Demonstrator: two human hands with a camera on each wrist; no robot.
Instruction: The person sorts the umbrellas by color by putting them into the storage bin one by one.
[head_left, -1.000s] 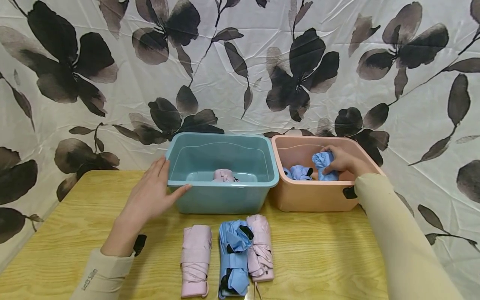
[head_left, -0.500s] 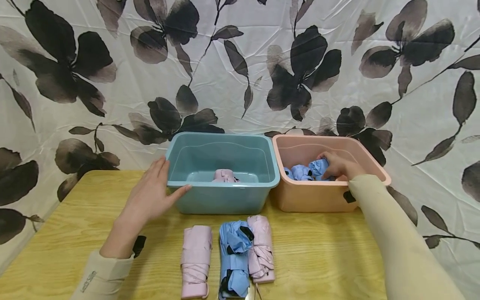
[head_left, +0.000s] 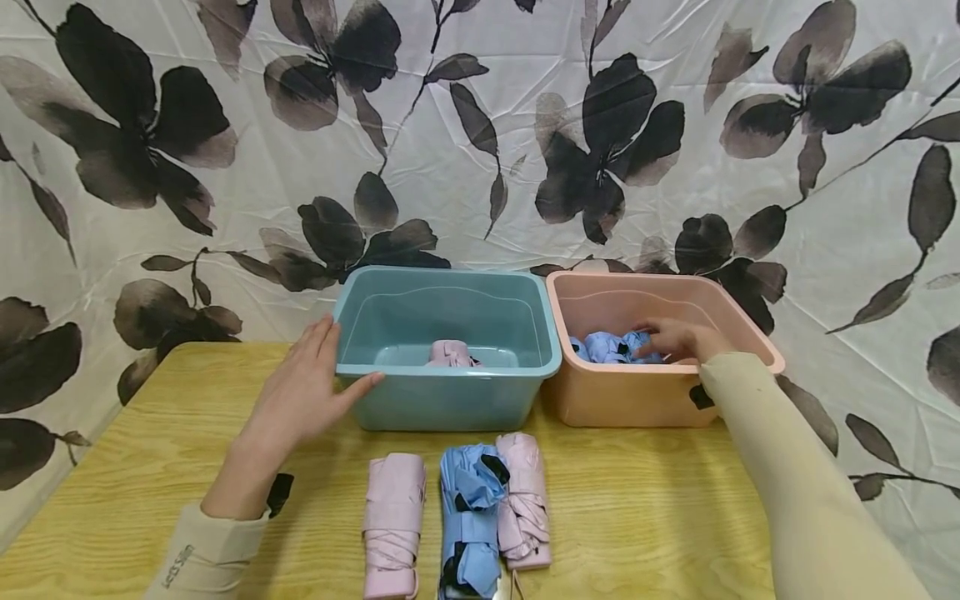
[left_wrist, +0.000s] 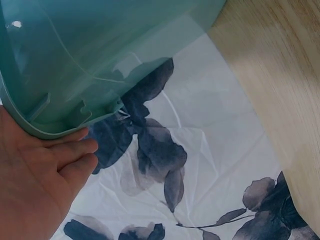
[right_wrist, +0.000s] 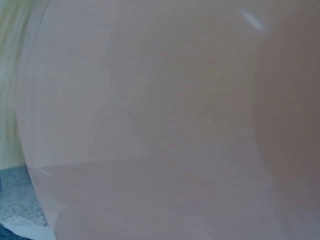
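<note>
"And the hands?"

"Left hand (head_left: pixel 300 400), thumb spread from straight fingers, against the left side of the teal bin (head_left: pixel 442 402); right hand (head_left: pixel 681 341) in the peach bin (head_left: pixel 630 402) right of it, at blue bundles (head_left: pixel 602 347); whether pinching, I cannot tell."

"Around them?"

"Wooden surface (head_left: pixel 637 508) below the teal bin, floral cloth (head_left: pixel 427 142) behind; one pink bundle (head_left: pixel 450 353) inside it, two pink packs (head_left: pixel 393 525) and a blue pack (head_left: pixel 469 521) in front."

Bare at the left hand (head_left: pixel 300 392) and right hand (head_left: pixel 678 340), I wear pale cream: a left sleeve (head_left: pixel 217 542) with small dark lettering (head_left: pixel 178 567) and a black piece (head_left: pixel 280 494) beside the wrist, a right sleeve (head_left: pixel 802 475) with a second black piece (head_left: pixel 702 397).
</note>
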